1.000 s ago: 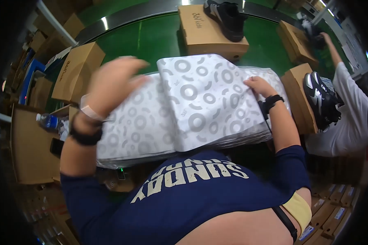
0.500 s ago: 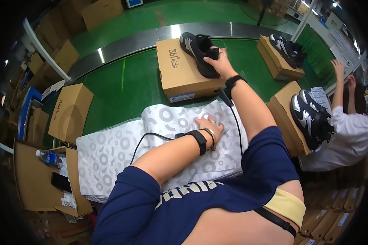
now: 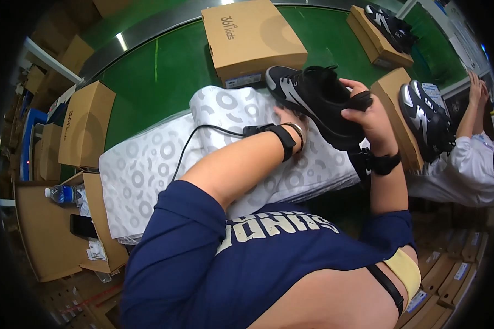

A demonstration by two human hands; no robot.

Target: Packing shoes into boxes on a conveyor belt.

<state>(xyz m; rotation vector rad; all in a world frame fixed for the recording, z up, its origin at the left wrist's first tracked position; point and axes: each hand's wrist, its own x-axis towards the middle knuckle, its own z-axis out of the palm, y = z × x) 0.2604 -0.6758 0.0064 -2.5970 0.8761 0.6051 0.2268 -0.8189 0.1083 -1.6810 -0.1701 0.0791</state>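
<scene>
My right hand grips a black sneaker with silver-grey side stripes by its heel. The shoe hangs tilted over the patterned white wrapping paper, its toe pointing to the far left. Whether a second shoe is behind it I cannot tell. My left hand is at the raised fold of paper, just below the shoe's toe. Its thumb side shows, but the shoe hides most of the fingers. Beyond the paper, a closed brown shoebox stands on the green surface, with nothing on its lid.
Black sneakers rest on a shoebox at right, and more sneakers on another farther back. A shoebox stands at left, above an open carton holding a bottle and dark phone-like object. A white-sleeved person works at right.
My right hand has lifted the sneaker off the shoebox and brought it nearer, over the paper. My left hand, flat and spread before, is now largely behind the shoe. The view has shifted.
</scene>
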